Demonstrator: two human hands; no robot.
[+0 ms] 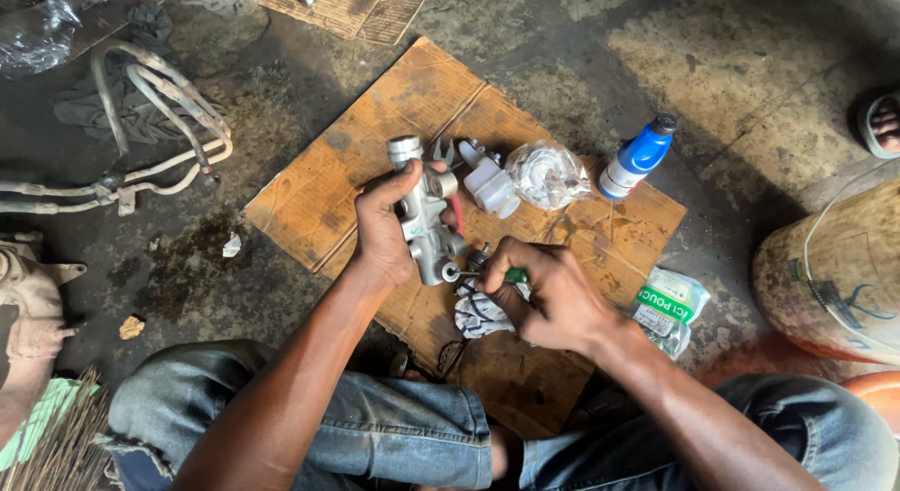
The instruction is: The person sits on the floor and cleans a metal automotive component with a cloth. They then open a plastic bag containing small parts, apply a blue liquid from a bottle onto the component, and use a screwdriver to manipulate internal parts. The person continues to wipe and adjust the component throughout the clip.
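My left hand (pixel 380 230) grips a silver metal cylinder body (pixel 427 214), held upright over a sheet of brown cardboard (pixel 375 125). My right hand (pixel 548 294) is closed on a green-handled tool (pixel 514 276) whose tip meets the lower end of the metal body, where a small dark fitting (pixel 478 257) sits. Under my right hand lies a white patterned rag (pixel 476 315). Just beyond the metal body rest white plastic parts (pixel 489 180) and a clear plastic bag (pixel 548 175) with something inside.
A blue and white bottle (pixel 637 157) lies at the cardboard's right edge, a green and white pouch (pixel 667 308) below it. Bent metal pipes (pixel 155 106) lie on the oily floor at left. A rounded brown drum (pixel 834 275) stands right. Someone's sandalled foot (pixel 879 123) shows at far right.
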